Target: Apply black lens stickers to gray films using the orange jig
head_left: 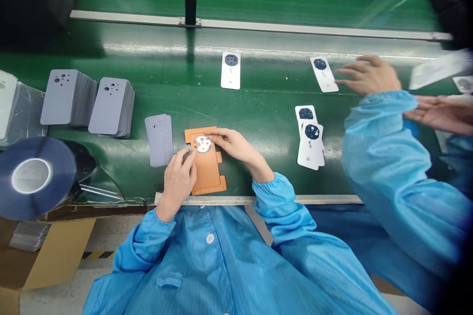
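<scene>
An orange phone-shaped jig [207, 172] lies on the green bench directly in front of me. At its upper end is a round silver piece with holes [203, 144]. My left hand [178, 177] has its fingers bent, with the fingertips at the disc's lower left edge. From the right, my right hand [233, 144] reaches over the jig, fingers closed together and tips at the disc's upper right edge. Just left of the jig lie thin grey phone-shaped sheets [160, 141], slightly fanned. What lies under my fingertips is hidden.
Grey plate stacks [109, 108] stand left, near a film roll [31, 179]. White phone-shaped panels with dark round tops include one at the back [230, 76] and overlapping ones [310, 152] at right. A co-worker's hand [371, 76] hovers by another white panel [324, 76].
</scene>
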`<state>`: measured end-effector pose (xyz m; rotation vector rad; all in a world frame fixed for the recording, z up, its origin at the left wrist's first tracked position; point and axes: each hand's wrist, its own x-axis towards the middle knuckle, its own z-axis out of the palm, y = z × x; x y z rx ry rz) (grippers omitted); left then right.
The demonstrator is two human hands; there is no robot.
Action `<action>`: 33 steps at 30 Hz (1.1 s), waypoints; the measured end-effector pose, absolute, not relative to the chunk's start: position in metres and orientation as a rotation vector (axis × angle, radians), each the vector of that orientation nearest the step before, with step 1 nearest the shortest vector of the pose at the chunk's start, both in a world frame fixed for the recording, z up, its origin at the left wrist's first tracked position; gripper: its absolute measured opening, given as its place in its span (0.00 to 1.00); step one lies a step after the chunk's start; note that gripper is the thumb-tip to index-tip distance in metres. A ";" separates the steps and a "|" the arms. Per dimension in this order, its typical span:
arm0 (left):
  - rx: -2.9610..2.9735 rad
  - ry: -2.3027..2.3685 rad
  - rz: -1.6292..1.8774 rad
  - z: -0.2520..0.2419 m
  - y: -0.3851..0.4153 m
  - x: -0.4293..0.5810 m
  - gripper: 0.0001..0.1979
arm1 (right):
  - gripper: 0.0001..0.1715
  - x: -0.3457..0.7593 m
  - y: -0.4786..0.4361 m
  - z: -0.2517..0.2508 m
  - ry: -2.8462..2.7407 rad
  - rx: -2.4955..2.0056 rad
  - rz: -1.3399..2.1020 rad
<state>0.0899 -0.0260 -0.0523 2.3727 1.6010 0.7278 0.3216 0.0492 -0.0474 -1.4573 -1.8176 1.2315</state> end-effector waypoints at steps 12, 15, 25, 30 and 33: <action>1.845 2.307 0.678 -0.040 -0.016 0.030 0.30 | 0.19 0.317 0.029 -0.044 -1.807 -1.477 0.977; 1.806 2.342 0.583 -0.041 -0.014 0.012 0.28 | 0.20 0.315 0.026 -0.037 -1.898 -1.468 0.940; 1.405 2.041 0.987 -0.046 -0.006 -0.016 0.17 | 0.21 0.298 0.037 -0.020 -2.157 -1.700 0.773; 1.021 1.686 1.229 -0.033 -0.012 -0.012 0.23 | 0.22 0.306 0.036 -0.023 -1.980 -1.634 0.875; 0.936 1.588 1.251 -0.025 -0.018 -0.004 0.25 | 0.22 0.307 0.032 -0.025 -2.041 -1.648 0.891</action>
